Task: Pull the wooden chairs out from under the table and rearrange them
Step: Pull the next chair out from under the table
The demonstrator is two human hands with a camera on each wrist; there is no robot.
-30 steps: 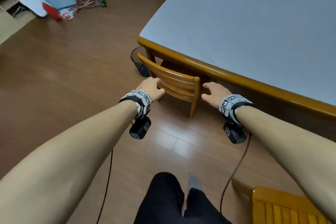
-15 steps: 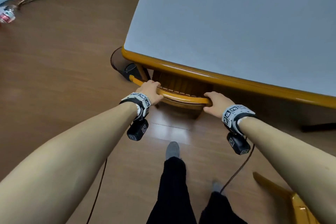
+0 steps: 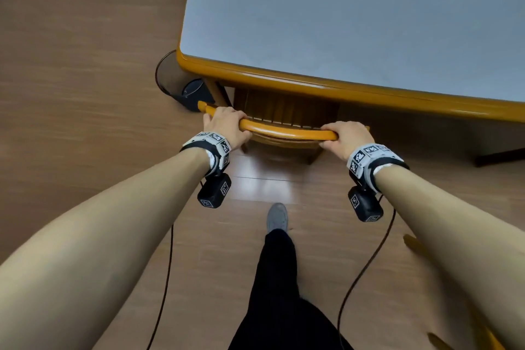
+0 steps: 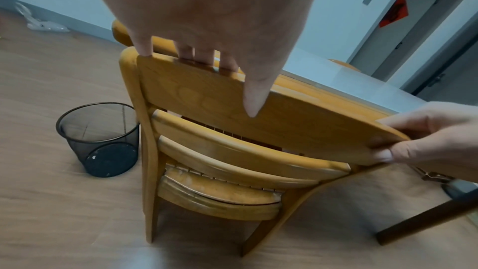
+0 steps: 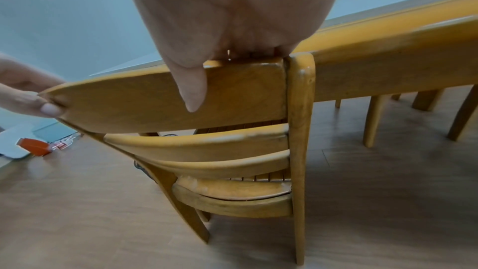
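Both hands grip the top rail of one wooden chair (image 3: 287, 130). Left hand (image 3: 225, 127) is wrapped over the rail's left end — in the left wrist view its fingers (image 4: 204, 56) hook over the upper edge while the thumb lies down the rail's near face. Right hand (image 3: 345, 136) is clamped on the right end the same way, thumb pressed flat against the rail just inside the right post in the right wrist view.

From the head camera the chair sits at about 12 o'clock from the person's feet, its seat tucked beneath the near edge of the table (image 3: 326, 88) and only the curved back rail showing past that edge. The wrist views show two lower back slats and a worn seat below the held rail.

At roughly 10 o'clock from the left hand a black mesh wastebasket (image 4: 99, 140) stands on the wood floor (image 3: 85, 94), just beside the chair's left rear leg. At about 4 o'clock, low in the head view, a blurred piece of yellow wood — possibly another chair (image 3: 466, 318) — pokes out from behind the right forearm.
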